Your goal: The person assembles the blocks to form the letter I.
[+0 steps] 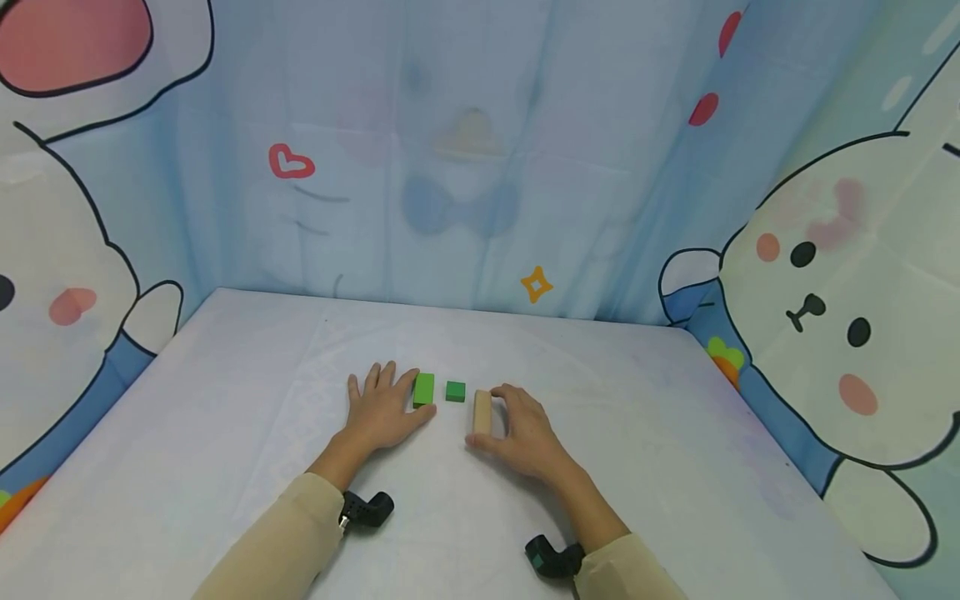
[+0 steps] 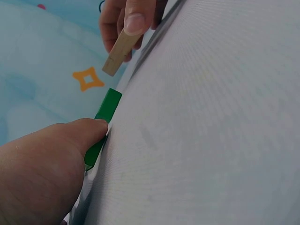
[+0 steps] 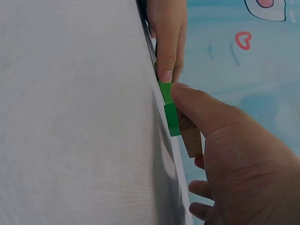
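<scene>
Thumb and fingers of my left hand [image 1: 381,412] pinch a light green block [image 1: 424,389] at its near and far ends, on the white tabletop. A smaller, darker green block [image 1: 455,392] stands just right of it, between my hands. My right hand [image 1: 522,432] grips a plain wooden block [image 1: 482,413] lengthwise between thumb and fingers. The left wrist view shows this wooden block [image 2: 119,52] tilted and raised above the table surface. In the right wrist view, the darker green block [image 3: 171,119] overlaps the wooden block [image 3: 191,140].
A white cloth covers the table [image 1: 660,467]. Behind it hangs a blue curtain [image 1: 360,225] printed with cartoon animals, which also lines both sides. A black wrist camera [image 1: 367,508] sits on the left wrist, and another camera [image 1: 553,557] on the right.
</scene>
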Available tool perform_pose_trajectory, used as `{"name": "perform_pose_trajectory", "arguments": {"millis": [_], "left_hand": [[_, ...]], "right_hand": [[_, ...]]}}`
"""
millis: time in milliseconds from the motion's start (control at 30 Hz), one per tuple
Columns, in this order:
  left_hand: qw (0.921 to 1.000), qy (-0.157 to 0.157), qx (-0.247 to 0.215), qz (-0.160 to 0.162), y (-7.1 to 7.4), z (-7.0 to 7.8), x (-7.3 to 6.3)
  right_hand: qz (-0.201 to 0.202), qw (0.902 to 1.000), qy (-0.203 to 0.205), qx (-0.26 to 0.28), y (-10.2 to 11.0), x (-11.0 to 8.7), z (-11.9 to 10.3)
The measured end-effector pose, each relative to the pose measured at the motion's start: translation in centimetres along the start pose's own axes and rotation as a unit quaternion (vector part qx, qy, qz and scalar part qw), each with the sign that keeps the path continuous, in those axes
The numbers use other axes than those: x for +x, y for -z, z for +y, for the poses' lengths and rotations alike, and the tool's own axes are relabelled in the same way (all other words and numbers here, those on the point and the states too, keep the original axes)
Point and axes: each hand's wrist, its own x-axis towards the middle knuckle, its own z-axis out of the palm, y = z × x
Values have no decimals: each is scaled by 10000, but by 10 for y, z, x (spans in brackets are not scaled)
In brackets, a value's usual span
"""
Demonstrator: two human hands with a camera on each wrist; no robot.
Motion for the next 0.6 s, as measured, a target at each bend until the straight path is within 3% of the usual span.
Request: {"name": "perform_pose_trajectory", "arguments": {"millis": [600], "left_hand": [[10000,-7,3,-17,-1,0,1]], "right_hand": [[-55,9999,28,-134,-1,-12,-6]]}}
